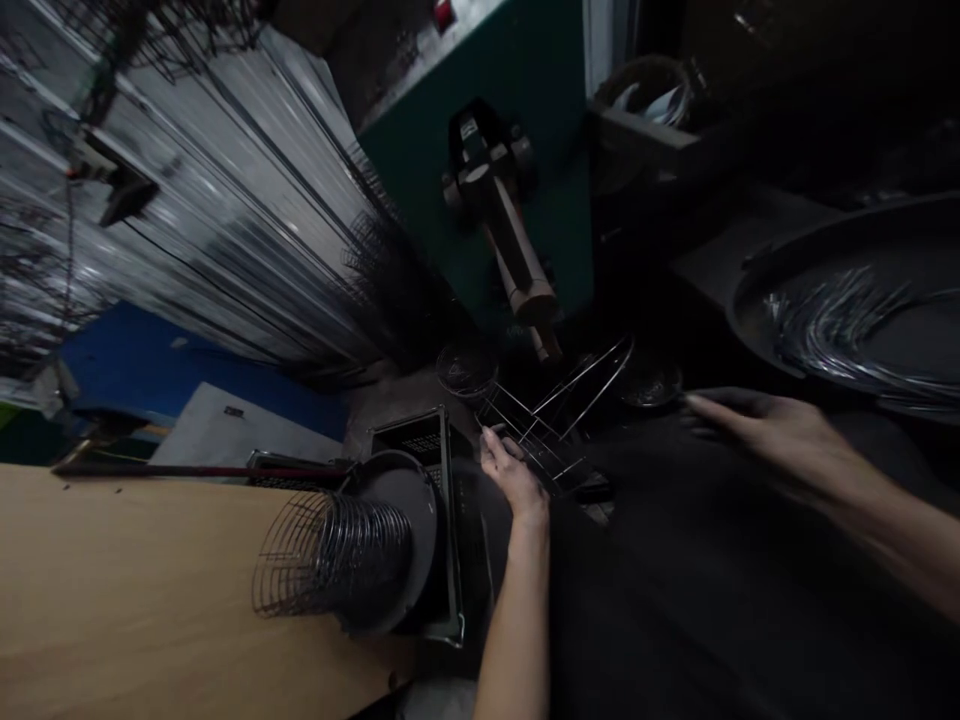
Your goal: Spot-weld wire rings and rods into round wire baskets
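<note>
My left hand (pixel 514 470), seen from behind the wrist, is closed in a pinch on the near left edge of a wire rack (pixel 551 455) made of bent shiny metal rods. The rack stands tilted under a machine's electrode arm (pixel 517 245). To the right, my right hand (pixel 757 430) has its thumb and fingers pressed together; what they hold, if anything, is too dark to make out. Its fingertips are close to a small round dark dish (pixel 651 388). Another round mesh-like piece (pixel 466 372) sits just beyond the rack's left end.
A dark basin (pixel 757 330) at the right holds many bent wire pieces (pixel 847 330). At the left, a stack of wire rings (pixel 337 555) rests against a round dark plate (pixel 424 520) beside a wooden board (pixel 150 600). Behind stand a green machine body (pixel 420 150) and a blue box (pixel 172 365).
</note>
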Tool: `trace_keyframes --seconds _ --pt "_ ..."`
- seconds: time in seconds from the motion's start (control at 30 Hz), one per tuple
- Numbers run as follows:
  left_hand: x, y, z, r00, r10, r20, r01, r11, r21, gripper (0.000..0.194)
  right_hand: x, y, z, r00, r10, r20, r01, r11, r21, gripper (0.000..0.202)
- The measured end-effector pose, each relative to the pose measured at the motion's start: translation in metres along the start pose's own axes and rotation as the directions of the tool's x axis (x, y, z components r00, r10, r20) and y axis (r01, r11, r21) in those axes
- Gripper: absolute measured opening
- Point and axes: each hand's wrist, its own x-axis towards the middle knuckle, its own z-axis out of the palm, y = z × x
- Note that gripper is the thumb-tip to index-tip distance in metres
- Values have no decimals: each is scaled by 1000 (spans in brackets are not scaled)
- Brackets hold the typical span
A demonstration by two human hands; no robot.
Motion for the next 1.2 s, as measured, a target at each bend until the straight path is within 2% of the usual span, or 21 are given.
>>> trace_keyframes --seconds 0.07,0.13,0.23,0.33,0.43,0.7,0.9,1.2 --pt "1 1 -2 1000 20 -13 -20 1000 13 63 2 -5 33 998 15 68 -13 999 -36 12" --pt "5 1 -6 999 32 -17 -31 999 23 63 1 -10 57 994 0 108 6 999 -49 12" --pt "13 1 -12 999 36 -28 -35 999 42 65 -5 -15 75 989 -7 149 3 1000 28 8" --pt "20 1 -17 997 66 -34 -63 995 76 65 -9 -16 82 981 27 190 -57 987 152 4" --pt "24 -1 -20 997 49 -52 -45 996 75 62 -9 -15 88 977 77 198 -119 970 210 4" --pt "27 -2 -19 998 39 -56 -36 997 61 62 -3 -10 95 977 73 203 -120 965 235 8" --pt "30 2 -16 998 15 -65 -10 998 70 61 -7 -17 103 982 104 159 -139 964 228 7" --pt "35 9 -13 999 9 -51 -5 997 72 61 -9 -26 109 974 136 182 -175 961 215 6"
